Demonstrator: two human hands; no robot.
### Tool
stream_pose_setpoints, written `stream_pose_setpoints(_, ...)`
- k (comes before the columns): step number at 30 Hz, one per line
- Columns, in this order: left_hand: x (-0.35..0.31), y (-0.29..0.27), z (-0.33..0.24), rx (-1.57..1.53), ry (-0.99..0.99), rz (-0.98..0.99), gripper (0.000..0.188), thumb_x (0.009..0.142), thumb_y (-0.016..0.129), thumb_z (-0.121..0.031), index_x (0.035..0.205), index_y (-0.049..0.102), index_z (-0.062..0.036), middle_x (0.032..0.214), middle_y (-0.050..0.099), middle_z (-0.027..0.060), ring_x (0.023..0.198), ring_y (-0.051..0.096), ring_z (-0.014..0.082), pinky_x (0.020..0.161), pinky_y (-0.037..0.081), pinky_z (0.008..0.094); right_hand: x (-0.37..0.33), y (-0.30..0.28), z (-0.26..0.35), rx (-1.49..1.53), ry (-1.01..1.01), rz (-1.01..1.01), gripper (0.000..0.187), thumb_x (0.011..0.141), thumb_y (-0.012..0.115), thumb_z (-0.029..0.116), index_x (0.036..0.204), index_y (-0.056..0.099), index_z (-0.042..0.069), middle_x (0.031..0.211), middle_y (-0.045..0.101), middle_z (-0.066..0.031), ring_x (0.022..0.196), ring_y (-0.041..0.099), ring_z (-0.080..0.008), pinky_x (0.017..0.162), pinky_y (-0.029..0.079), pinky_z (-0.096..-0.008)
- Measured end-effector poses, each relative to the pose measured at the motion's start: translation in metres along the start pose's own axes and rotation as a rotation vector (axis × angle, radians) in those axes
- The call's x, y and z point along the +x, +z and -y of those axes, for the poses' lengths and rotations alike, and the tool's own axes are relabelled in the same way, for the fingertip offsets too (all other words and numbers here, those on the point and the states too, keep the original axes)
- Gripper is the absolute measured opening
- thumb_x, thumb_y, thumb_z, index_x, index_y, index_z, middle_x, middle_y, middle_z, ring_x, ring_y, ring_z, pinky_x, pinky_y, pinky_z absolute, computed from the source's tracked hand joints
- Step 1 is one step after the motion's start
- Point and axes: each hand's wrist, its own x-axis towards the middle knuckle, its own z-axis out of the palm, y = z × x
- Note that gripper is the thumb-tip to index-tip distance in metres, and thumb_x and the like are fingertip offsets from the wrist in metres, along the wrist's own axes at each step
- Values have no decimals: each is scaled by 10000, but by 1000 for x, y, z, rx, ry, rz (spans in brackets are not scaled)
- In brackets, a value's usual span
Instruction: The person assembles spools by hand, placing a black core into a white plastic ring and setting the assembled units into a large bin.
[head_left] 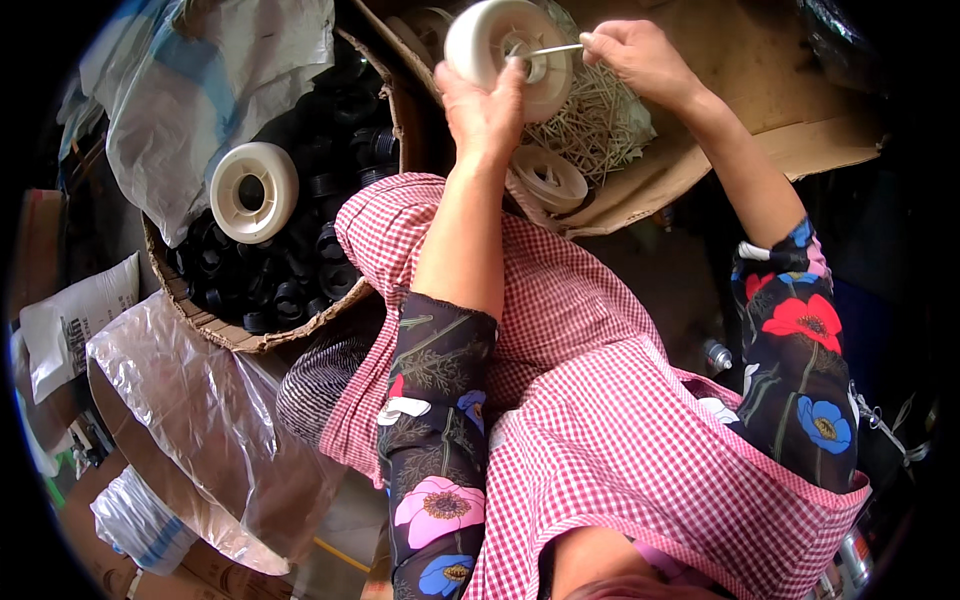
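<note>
My left hand [483, 112] is closed round the lower edge of a white plastic wheel [472, 42] with a ribbed hub, its thumb near the centre. Between the fingertips of my right hand [642, 62] is a thin white stick [556, 49], whose far end reaches the wheel's hub. How deep it sits there I cannot tell. Just below the wheel, a heap of similar thin sticks [605, 118] lies in an open cardboard box [790, 140]. Beside the heap is another white round plastic part [549, 180].
On the left, a cardboard carton [235, 338] holds black threaded plastic parts [285, 298], with a white ring-shaped wheel [230, 207] on top. Crumpled plastic sheeting [190, 110] hangs over its rim. Clear film [215, 420] and a white sack [80, 325] lie further left.
</note>
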Motion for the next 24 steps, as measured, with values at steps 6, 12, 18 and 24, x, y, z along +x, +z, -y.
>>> stream_pose_setpoints(6, 15, -12, 9, -437, -113, -4, 570, 762, 728, -320, 1128, 465, 28, 1022, 596, 157, 887, 596, 199, 764, 500, 322, -40, 28, 43, -333, -841, -445, 666, 648, 767, 435, 1170, 541, 89, 1170, 536, -109, 1153, 451, -298, 974, 334, -406)
stream_pose_setpoints(12, -1, -5, 0, -460, -220, 92, 563, 725, 756, -319, 1080, 504, 38, 986, 607, 143, 854, 595, 192, 735, 499, 319, -33, 68, 24, -557, -755, -312, 711, 580, 783, 422, 1148, 531, 77, 1162, 512, -148, 1128, 434, -314, 985, 268, -452)
stream_pose_setpoints(18, -1, -9, 0, -331, -163, 44, 593, 700, 771, -284, 1095, 479, 47, 991, 594, 161, 864, 594, 214, 726, 507, 331, -33, 73, 37, -372, -629, -107, 577, 570, 755, 356, 1049, 575, 90, 1007, 566, -134, 1019, 483, -305, 979, 256, -455)
stream_pose_setpoints(24, 0, 2, 4, -414, -240, 144, 588, 720, 757, -278, 1124, 466, 36, 1038, 579, 159, 889, 589, 222, 734, 506, 340, -18, 71, -5, -430, -726, -119, 600, 578, 758, 386, 1058, 579, 74, 998, 587, -132, 1075, 474, -274, 1009, 221, -460)
